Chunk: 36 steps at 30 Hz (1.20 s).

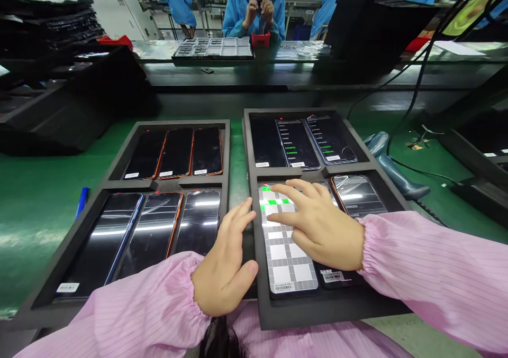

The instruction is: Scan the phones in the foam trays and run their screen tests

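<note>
My right hand (321, 226) is over a smartphone (280, 249) with a white and grey grid on its lit screen. Several cells near its top are green. Two outstretched fingertips are at the screen; whether both touch is hard to tell. The phone lies in the near left of the right black foam tray (333, 309). Beside it, my hand partly covers another phone (335, 276), and an orange-edged phone (359, 196) lies to its right. My left hand (228, 260) holds nothing, its fingers stretched out beside that tray's left edge.
A left foam tray (182, 125) holds several dark-screened phones. Two phones with text menus (296, 141) lie in the right tray's far row. Around them are a blue pen (82, 202), a barcode scanner (397, 170), cables (420, 83) and dark bins (75, 99). A co-worker (254, 9) sits opposite.
</note>
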Each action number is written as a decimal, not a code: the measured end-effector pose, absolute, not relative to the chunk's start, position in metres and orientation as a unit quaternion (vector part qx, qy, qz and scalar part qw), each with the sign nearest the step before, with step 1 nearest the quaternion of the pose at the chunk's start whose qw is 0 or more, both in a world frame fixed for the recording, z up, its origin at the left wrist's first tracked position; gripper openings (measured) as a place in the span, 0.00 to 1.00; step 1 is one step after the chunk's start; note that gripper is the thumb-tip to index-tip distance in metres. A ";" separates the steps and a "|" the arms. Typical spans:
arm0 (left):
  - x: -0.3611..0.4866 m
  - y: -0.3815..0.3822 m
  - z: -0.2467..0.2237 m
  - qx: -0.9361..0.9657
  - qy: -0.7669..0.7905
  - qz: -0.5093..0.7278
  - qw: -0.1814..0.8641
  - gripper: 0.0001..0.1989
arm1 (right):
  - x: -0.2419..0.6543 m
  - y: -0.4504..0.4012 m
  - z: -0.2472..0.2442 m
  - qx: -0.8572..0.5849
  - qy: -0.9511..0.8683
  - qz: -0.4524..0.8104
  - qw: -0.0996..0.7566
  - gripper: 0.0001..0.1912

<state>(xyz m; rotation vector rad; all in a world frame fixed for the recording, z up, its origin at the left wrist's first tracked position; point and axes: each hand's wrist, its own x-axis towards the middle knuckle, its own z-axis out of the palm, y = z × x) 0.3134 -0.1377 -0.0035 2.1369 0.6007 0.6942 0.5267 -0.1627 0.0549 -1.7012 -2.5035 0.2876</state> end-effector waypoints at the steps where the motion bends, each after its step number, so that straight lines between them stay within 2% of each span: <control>1: 0.313 -0.137 -0.004 0.843 0.238 0.273 0.399 0.27 | 0.529 -0.165 0.055 -0.561 -0.821 0.093 0.050 0.23; 21: 0.313 -0.135 -0.003 0.845 0.224 0.282 0.396 0.27 | 0.566 -0.188 0.054 -0.599 -0.794 0.071 0.072 0.22; 36: 0.315 -0.136 0.000 0.843 0.231 0.279 0.398 0.27 | 0.522 -0.176 0.054 -0.535 -0.833 0.114 0.083 0.20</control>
